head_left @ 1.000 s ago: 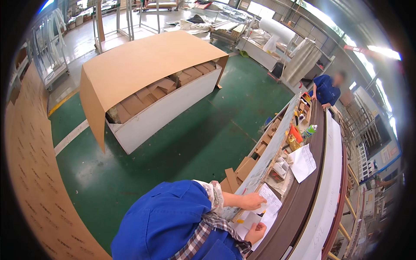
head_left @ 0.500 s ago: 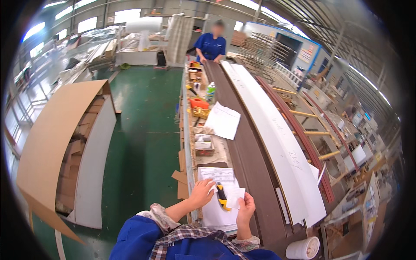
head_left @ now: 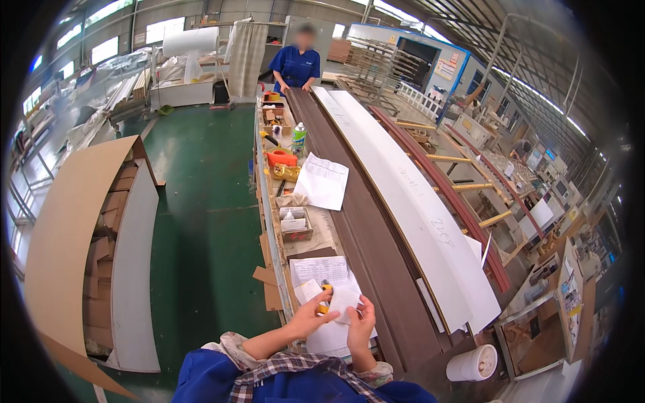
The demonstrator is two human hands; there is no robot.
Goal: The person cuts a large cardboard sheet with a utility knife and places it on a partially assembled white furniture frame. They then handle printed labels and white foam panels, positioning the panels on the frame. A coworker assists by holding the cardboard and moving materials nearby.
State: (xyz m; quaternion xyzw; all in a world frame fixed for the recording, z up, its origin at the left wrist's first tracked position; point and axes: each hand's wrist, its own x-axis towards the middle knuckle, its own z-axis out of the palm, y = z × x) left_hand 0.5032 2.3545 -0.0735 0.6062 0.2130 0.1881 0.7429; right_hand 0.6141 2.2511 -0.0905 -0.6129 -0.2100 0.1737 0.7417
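Observation:
A small white paper slip (head_left: 344, 304) is pinched at its right edge by my right hand (head_left: 361, 324). My left hand (head_left: 309, 319) has its fingers and thumb curled at the slip's left edge, seemingly gripping it. Another white slip (head_left: 308, 291) shows just beyond my left fingers; whether it is held or lying there is unclear. Beneath my hands are printed sheets (head_left: 321, 269) on the bench. A yellow and black tool (head_left: 323, 309), looking like a utility knife, lies on them, mostly covered by my left hand and the slip.
Long brown panels (head_left: 376, 282) and white boards (head_left: 416, 215) run along the bench. Left of them are a box of small items (head_left: 295, 225), a loose sheet (head_left: 322, 181) and a spray can (head_left: 299, 138). A co-worker (head_left: 295, 64) stands at the far end. A white bucket (head_left: 463, 366) sits lower right.
My hands have come together, my left hand moving right to the slip in my right hand. The knife is now more covered. The whole view has shifted slightly.

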